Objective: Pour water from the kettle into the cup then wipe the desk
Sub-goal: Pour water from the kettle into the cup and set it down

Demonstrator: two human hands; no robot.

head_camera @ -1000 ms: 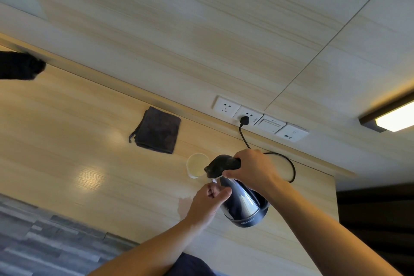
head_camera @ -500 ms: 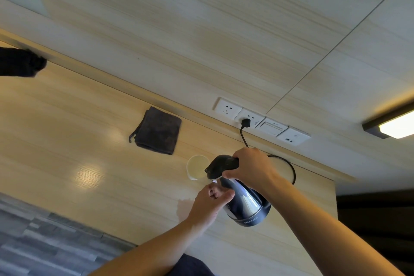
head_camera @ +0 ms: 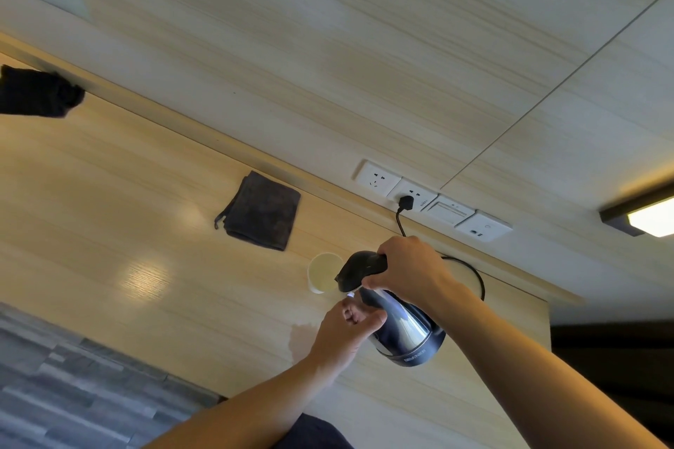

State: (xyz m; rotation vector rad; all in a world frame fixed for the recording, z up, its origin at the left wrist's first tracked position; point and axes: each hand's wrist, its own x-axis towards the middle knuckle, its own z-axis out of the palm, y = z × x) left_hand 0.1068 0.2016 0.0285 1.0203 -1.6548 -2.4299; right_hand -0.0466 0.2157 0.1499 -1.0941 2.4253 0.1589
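A steel kettle (head_camera: 405, 333) with a black lid and handle is tilted, its spout over the rim of a white paper cup (head_camera: 322, 272) on the wooden desk (head_camera: 127, 230). My right hand (head_camera: 410, 266) grips the black handle from above. My left hand (head_camera: 346, 330) is curled against the kettle's side just under the spout, touching the body. The cup stands upright with pale liquid inside. A folded dark brown cloth (head_camera: 260, 210) lies flat on the desk, up and left of the cup.
A black cord (head_camera: 470, 273) runs from a wall plug (head_camera: 405, 202) in a row of white sockets behind the kettle. A black object (head_camera: 36, 91) sits at the far left. A wet patch (head_camera: 302, 335) shows near my left wrist. The desk ends at right.
The kettle and both hands have stayed almost in place over the cup; only the camera view has shifted slightly.
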